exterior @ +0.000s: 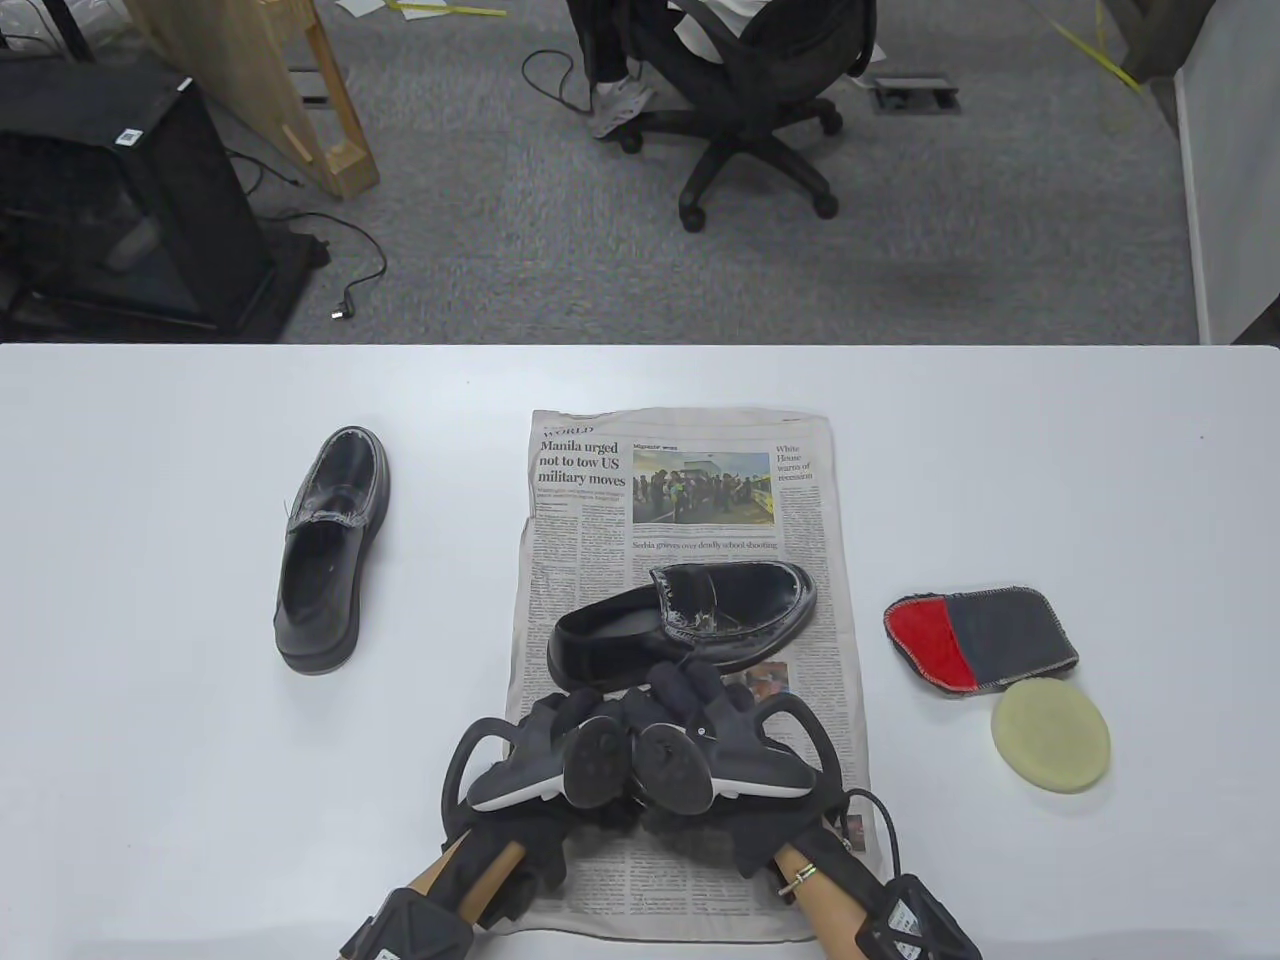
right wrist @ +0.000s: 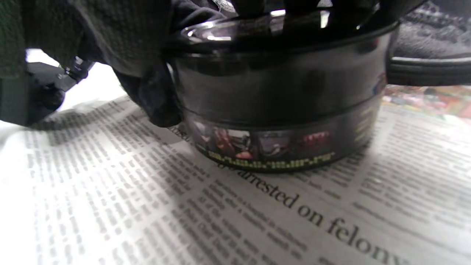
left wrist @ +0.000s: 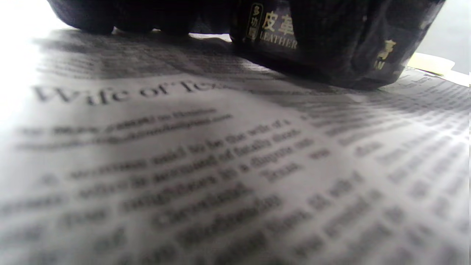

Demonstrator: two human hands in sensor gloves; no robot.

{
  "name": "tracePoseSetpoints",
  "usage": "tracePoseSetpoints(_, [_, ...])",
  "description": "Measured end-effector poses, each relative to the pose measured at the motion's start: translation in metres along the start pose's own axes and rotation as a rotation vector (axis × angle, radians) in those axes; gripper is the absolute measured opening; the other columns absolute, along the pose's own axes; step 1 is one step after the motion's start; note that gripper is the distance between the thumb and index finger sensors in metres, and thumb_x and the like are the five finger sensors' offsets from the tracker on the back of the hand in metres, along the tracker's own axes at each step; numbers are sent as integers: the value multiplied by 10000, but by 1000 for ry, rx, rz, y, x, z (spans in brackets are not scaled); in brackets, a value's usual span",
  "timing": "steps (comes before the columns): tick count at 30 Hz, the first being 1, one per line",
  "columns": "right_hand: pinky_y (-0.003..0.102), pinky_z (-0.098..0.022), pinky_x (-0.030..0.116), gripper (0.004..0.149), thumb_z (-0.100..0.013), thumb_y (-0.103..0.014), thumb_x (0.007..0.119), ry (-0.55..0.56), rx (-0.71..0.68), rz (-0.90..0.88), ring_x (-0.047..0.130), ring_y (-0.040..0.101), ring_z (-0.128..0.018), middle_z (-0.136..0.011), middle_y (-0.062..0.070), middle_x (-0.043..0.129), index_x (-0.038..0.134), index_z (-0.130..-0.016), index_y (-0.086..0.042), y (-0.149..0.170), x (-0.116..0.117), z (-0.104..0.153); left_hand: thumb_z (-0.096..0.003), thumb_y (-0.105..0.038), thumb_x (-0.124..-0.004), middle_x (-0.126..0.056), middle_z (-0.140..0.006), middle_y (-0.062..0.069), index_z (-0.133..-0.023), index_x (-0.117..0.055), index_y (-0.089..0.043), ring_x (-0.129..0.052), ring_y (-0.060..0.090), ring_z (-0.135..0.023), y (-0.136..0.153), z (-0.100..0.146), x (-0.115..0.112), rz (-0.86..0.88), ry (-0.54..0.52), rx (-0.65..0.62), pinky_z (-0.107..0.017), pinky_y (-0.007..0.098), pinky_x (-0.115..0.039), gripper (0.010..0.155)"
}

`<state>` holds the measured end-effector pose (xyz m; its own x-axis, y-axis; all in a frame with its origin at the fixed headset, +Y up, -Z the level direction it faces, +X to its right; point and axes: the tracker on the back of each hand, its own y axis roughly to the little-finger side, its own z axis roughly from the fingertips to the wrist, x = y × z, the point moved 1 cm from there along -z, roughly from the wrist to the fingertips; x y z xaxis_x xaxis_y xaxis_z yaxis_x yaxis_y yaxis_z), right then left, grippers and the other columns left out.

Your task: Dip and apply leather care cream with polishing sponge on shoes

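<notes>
A black cream jar point(right wrist: 279, 110) with gold "LEATHER" lettering point(left wrist: 316, 40) stands on the newspaper point(exterior: 680, 500). In the table view both hands hide it. My left hand point(exterior: 570, 725) grips the jar's side with curled gloved fingers point(right wrist: 147, 81). From above, my right hand point(exterior: 690, 695) curls over the jar's shiny lid point(right wrist: 235, 27). Just beyond the hands a black loafer point(exterior: 690, 620) lies on the paper, toe to the right. A second black loafer point(exterior: 330, 550) sits on the bare table at the left. The round pale-yellow sponge point(exterior: 1050, 738) lies untouched at the right.
A red and grey cloth point(exterior: 985, 635) lies behind the sponge. The white table point(exterior: 150, 700) ends at a far edge with carpet, an office chair point(exterior: 740, 110) and a black case point(exterior: 120, 200) beyond it.
</notes>
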<state>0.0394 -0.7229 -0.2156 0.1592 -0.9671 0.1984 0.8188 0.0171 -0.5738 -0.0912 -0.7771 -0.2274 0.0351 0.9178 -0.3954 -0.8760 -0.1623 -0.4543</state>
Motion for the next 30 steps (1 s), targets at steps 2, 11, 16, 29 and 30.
tracePoseSetpoints(2, [679,-718,536,933,-423,-682,675,50,10,32,484,585,-1037,-1232,201,386,385,-1164,-196,-3,1,-1,-403,-532,-836,-374,-1185,369,-1173,-364,-17,-406,630,-990,0,0,0,-3,-2,1,-700,728,-494,1039])
tracePoseSetpoints(11, [588,-745,503,778,-454,-576,759,170,-111,-337,444,506,-1085,-1206,162,467,556,-1103,-198,4,-2,4,-416,-553,-827,-371,-1189,375,-1178,-358,-6,-403,628,-996,0,1,-1,-2,-6,-9,-701,725,-492,1049])
tracePoseSetpoints(16, [731,-672,567,1098,-505,-740,418,58,38,149,531,660,-973,-1173,451,350,159,-1186,82,-13,-6,9,-424,-558,-826,-365,-1189,379,-1180,-357,-4,-396,632,-995,0,1,-1,2,-1,-12,-701,728,-487,1048])
tracePoseSetpoints(29, [763,-668,478,1100,-488,-716,554,82,0,-74,371,702,-1003,-1178,452,263,201,-1206,40,1,-2,4,-428,-556,-820,-365,-1186,374,-1181,-362,-15,-389,631,-997,1,1,-1,8,-6,-11,-702,729,-479,1035])
tracePoseSetpoints(30, [765,-665,488,1137,-484,-740,509,8,29,10,400,704,-995,-1172,469,268,143,-1192,71,0,3,1,-428,-557,-819,-364,-1187,373,-1181,-362,-16,-388,631,-997,0,1,-1,7,-6,-11,-701,728,-480,1034])
